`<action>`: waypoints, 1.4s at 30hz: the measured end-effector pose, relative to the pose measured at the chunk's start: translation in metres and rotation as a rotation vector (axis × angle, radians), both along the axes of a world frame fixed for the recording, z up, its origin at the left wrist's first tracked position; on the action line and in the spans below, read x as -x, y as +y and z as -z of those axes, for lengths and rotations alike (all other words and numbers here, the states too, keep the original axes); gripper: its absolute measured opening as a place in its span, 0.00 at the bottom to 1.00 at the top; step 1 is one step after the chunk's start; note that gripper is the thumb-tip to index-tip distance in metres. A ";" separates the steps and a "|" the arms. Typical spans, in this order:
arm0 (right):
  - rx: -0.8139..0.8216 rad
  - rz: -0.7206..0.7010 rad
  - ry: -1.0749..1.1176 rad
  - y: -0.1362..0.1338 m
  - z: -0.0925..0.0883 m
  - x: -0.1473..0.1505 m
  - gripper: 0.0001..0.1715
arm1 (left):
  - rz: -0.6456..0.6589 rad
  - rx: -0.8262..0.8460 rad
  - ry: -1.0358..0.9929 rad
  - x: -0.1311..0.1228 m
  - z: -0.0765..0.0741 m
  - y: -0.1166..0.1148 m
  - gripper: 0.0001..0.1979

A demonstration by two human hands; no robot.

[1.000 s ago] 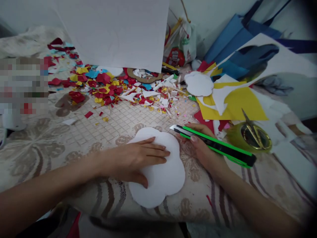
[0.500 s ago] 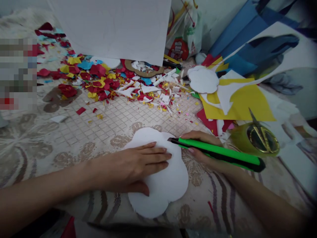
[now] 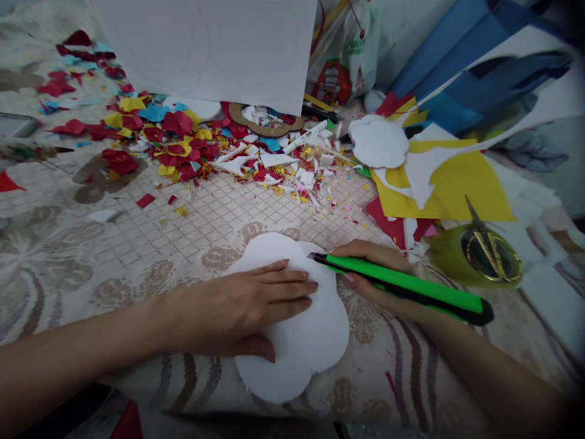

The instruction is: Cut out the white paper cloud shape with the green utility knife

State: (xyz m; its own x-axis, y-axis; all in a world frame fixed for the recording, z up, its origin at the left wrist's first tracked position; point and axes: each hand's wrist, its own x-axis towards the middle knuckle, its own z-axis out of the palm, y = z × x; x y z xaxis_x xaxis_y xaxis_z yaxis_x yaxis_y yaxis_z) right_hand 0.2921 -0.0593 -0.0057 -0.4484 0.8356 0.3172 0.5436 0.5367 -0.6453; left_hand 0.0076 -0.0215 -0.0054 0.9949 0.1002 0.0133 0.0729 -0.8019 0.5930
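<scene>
White flower-shaped card (image 3: 315,332) flat on tabletop (image 3: 214,210), near its front edge. Left hand (image 3: 253,308) palm down on it, grip flat, fingers straight. Right hand (image 3: 377,253): grip closed round green cutter (image 3: 411,283), blade at card's upper right; contact unclear. Paper scraps (image 3: 178,124) beyond. Scissors (image 3: 488,244) rest on tape roll (image 3: 445,256), right.

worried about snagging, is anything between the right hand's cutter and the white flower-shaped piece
Nothing visible: the cutter in the right hand has its blade tip at the upper right of the white piece, though contact is unclear. The left hand lies on the piece, left of the blade; coloured scraps lie beyond.
</scene>
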 end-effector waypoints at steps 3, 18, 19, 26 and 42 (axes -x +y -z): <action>-0.026 0.004 -0.017 0.000 -0.001 0.002 0.16 | 0.010 -0.003 0.019 0.000 0.000 0.000 0.34; -0.064 0.004 -0.104 -0.010 0.002 0.002 0.17 | -0.007 0.027 0.015 0.001 0.000 -0.001 0.33; -0.068 0.013 -0.109 -0.011 0.001 0.003 0.17 | -0.010 0.028 0.015 0.001 -0.001 -0.001 0.33; -0.101 -0.003 -0.183 -0.014 -0.008 0.011 0.18 | -0.025 0.034 -0.005 0.000 -0.002 -0.002 0.33; -0.111 0.034 -0.169 -0.025 -0.008 0.012 0.18 | -0.032 0.017 -0.001 -0.001 0.000 -0.005 0.33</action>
State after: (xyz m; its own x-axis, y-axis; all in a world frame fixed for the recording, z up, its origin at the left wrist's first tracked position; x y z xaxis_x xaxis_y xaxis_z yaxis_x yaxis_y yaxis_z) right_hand 0.2801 -0.0841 0.0028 -0.4751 0.8156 0.3304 0.6584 0.5786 -0.4814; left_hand 0.0085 -0.0262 -0.0056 0.9911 0.1324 0.0121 0.0980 -0.7891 0.6064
